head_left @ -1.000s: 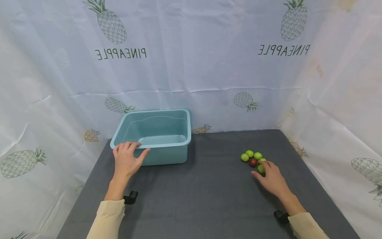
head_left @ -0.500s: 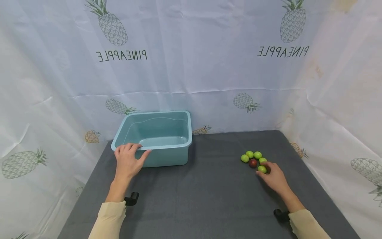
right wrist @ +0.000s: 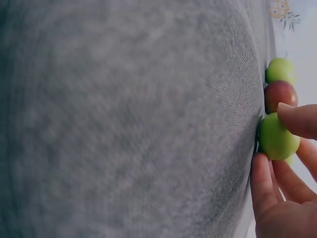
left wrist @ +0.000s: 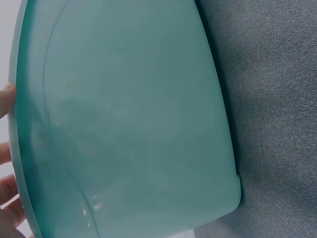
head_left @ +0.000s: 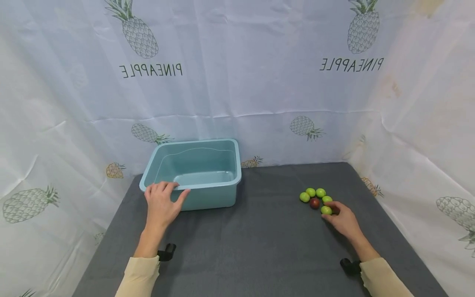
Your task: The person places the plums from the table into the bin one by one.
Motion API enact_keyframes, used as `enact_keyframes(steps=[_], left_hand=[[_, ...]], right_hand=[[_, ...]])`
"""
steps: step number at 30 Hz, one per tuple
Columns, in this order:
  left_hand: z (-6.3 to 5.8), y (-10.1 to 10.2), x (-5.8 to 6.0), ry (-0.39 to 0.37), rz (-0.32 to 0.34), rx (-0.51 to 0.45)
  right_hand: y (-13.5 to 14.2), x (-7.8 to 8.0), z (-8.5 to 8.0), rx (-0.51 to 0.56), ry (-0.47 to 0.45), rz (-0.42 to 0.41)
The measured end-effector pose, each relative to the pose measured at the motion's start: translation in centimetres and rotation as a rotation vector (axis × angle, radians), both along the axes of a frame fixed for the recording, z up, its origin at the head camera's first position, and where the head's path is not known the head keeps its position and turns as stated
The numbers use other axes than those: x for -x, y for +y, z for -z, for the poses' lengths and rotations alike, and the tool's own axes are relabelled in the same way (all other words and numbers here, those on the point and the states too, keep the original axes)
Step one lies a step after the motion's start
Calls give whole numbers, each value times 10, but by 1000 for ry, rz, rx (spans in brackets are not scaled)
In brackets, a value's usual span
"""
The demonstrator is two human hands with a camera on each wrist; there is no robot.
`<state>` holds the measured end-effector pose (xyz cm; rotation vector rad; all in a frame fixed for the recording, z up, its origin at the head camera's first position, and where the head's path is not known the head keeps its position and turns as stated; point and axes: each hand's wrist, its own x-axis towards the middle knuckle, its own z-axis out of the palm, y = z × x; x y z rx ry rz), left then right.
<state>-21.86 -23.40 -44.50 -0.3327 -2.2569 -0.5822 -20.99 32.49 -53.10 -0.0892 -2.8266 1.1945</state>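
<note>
A light-blue plastic basin (head_left: 208, 198) stands at the back left of the dark cloth. My left hand (head_left: 160, 209) holds its front rim, fingers bent over the edge, thumb spread out along the front. In the left wrist view those fingertips (left wrist: 7, 99) rest at the rim. On the right, my right hand (head_left: 345, 221) has thumb and fingers around a small oval green fruit (head_left: 326, 210), the nearest of a cluster. In the right wrist view the thumb lies against this green fruit (right wrist: 277, 139), with fingers on its other side; it still sits on the cloth.
Beside the held fruit lie a dark red fruit (head_left: 314, 203) and several more green fruits (head_left: 304, 196). A dark grey cloth (head_left: 252, 243) covers the table. White curtains (head_left: 237, 82) printed with pineapples close off the back and both sides.
My right hand has closed its thumb and fingers around the nearest green fruit. My left hand and the basin have shifted slightly nearer and to the right.
</note>
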Motion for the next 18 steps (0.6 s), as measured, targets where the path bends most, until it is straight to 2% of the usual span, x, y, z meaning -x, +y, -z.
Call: enact_keyframes(steps=[10, 18], left_hand=[[2, 4, -4, 20, -1, 13], [1, 9, -7, 17, 0, 9]], right_hand=[[6, -1, 2, 84, -30, 5], [3, -2, 0, 89, -43, 14]])
